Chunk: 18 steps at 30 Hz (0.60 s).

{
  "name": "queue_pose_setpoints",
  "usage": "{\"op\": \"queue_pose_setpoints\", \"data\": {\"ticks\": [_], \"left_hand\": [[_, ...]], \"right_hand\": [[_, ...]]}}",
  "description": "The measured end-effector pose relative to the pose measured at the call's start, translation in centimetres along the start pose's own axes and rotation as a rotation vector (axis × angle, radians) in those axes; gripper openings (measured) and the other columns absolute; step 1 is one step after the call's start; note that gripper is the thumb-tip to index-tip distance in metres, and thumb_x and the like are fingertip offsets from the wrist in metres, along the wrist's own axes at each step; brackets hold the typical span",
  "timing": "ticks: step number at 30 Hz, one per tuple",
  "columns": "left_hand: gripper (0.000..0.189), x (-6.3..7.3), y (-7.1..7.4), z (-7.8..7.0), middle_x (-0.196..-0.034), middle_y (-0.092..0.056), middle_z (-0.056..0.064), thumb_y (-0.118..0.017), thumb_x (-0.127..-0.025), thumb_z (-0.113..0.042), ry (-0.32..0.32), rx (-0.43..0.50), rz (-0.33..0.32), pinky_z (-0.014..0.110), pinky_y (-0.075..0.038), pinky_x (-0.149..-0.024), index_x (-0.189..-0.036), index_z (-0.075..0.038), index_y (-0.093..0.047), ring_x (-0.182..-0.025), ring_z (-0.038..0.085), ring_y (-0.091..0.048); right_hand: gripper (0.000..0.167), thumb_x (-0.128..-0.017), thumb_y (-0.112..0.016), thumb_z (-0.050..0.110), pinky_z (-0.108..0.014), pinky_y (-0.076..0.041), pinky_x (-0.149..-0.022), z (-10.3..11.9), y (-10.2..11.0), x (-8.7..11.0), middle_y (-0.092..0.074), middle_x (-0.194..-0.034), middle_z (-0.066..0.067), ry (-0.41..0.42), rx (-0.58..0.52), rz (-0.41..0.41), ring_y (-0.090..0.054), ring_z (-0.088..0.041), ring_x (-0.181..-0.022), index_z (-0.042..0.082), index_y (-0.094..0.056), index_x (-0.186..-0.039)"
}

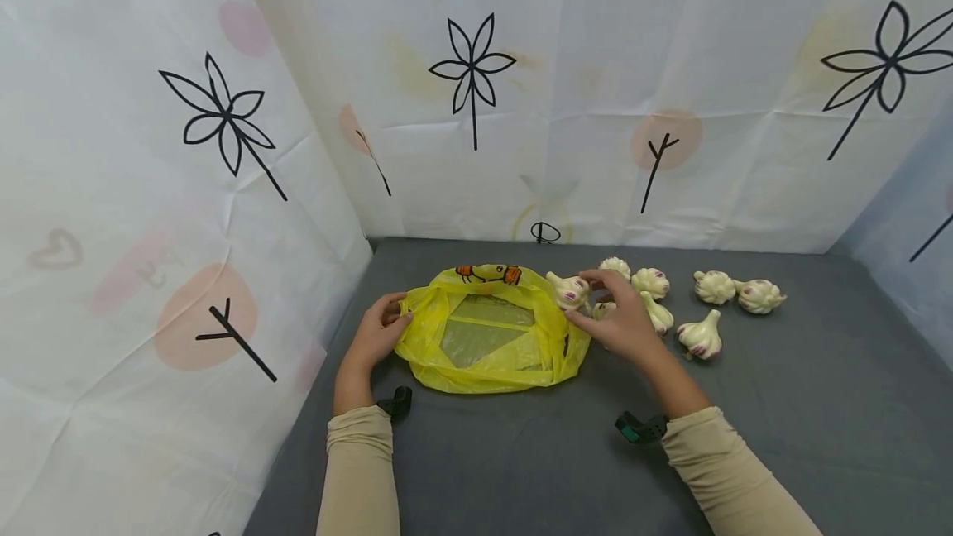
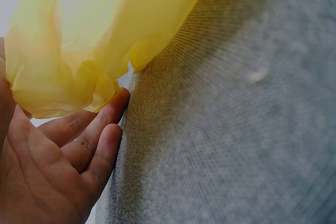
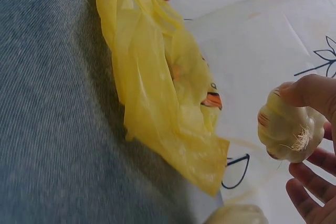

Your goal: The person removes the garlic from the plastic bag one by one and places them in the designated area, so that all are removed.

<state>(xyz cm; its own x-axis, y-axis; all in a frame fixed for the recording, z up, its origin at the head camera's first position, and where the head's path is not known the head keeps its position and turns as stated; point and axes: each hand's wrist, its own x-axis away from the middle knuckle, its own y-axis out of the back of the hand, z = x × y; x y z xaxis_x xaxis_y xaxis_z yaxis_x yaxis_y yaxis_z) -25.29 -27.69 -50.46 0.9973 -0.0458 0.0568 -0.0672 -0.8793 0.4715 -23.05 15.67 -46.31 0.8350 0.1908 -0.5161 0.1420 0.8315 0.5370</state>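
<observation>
A yellow plastic bag (image 1: 424, 370) lies with its mouth spread wide, an orange-and-black print on its far rim. At its left edge my left hand (image 1: 375, 329) pinches the plastic between thumb and fingers; in the left wrist view the fingers of that hand (image 2: 63, 161) reach behind the yellow film. A garlic bulb (image 1: 569, 291) with purple streaks is gripped by my right hand (image 1: 624, 317) just over the bag's right rim. The right wrist view shows the thumb on top of this bulb (image 3: 294, 124), its root tuft facing the camera.
Several more garlic bulbs lie right of the bag on the dark grey table (image 1: 521, 461): a group partly behind my right hand, including one bulb (image 1: 651, 282), then a touching pair (image 1: 715, 287) and a single bulb (image 1: 701, 335). Patterned white cloth (image 1: 581, 147) hangs behind.
</observation>
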Motion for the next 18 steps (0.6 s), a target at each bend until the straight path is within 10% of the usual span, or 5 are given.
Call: {"op": "queue_pose_setpoints", "data": {"ticks": [5, 14, 18], "left_hand": [[0.052, 0.0, 0.0, 0.0, -0.156, -0.051, 0.022, -0.061, -0.110, -0.027, -0.002, -0.002, 0.001, 0.060, -0.048, -0.114, -0.159, -0.015, -0.047, -0.141, 0.043, -0.054], [0.052, 0.0, -0.1, 0.0, -0.156, -0.052, 0.022, -0.061, -0.109, -0.027, -0.001, 0.009, -0.005, 0.060, -0.047, -0.115, -0.158, -0.015, -0.048, -0.141, 0.042, -0.055], [0.052, -0.1, -0.1, 0.0, -0.156, -0.052, 0.023, -0.061, -0.109, -0.027, 0.003, 0.009, -0.008, 0.060, -0.047, -0.115, -0.158, -0.015, -0.048, -0.141, 0.043, -0.055]], "right_hand": [[0.062, -0.083, -0.089, 0.004, -0.059, -0.056, -0.090, -0.3, 1.0, 0.7, -0.063, -0.132, -0.019, -0.016, 0.011, -0.018, -0.065, -0.039, -0.114, -0.004, -0.061, -0.137], [0.062, -0.081, -0.091, 0.003, -0.013, -0.049, -0.088, -1.7, 3.2, 1.9, -0.065, -0.126, -0.017, -0.032, 0.060, -0.092, -0.063, -0.032, -0.110, -0.003, -0.063, -0.136], [0.062, -0.080, -0.091, 0.000, -0.015, -0.049, -0.087, -2.0, 4.4, 2.4, -0.064, -0.126, -0.018, -0.015, 0.085, -0.118, -0.063, -0.033, -0.110, -0.004, -0.063, -0.135]]}}
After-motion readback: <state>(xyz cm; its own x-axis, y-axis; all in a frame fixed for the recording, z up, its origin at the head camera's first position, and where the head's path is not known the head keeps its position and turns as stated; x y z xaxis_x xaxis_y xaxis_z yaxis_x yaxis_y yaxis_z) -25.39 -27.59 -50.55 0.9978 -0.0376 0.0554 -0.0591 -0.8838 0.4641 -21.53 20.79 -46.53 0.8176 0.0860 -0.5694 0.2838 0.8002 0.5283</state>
